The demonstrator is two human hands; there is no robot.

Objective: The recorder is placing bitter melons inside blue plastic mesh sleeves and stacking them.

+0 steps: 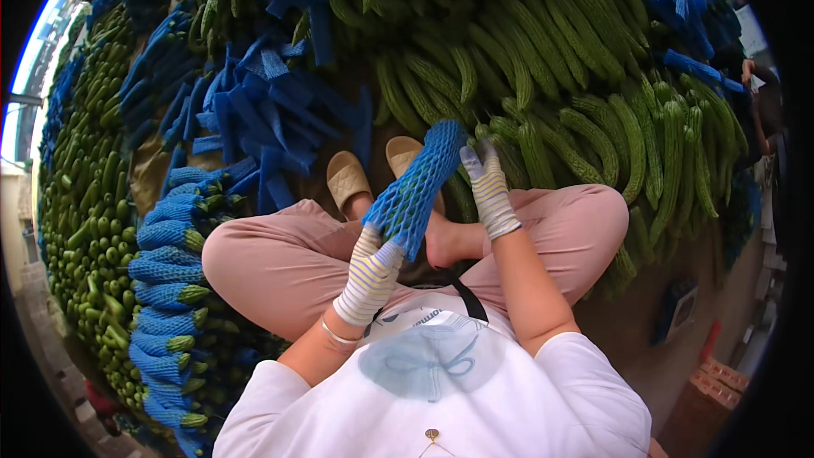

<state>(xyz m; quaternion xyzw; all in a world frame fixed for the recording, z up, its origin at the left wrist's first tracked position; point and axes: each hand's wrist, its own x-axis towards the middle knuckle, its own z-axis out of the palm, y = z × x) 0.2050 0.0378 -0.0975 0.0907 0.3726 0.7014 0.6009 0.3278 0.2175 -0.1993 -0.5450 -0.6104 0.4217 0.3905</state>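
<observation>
Fingers of the left hand (370,276) were clamped on the near end of a blue net sleeve (424,174) between the knees (604,214), judged light, stretchy, best held by its rim; whether the right hand's (491,191) were closed beside the gourds (536,157) could not be told.

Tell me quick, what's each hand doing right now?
Left hand: closed, holding the blue net sleeve by its near end.
Right hand: beside the green gourds; can't tell whether it grips one.

The head camera (a fisheye) faces down, close over bent legs (270,248).
</observation>
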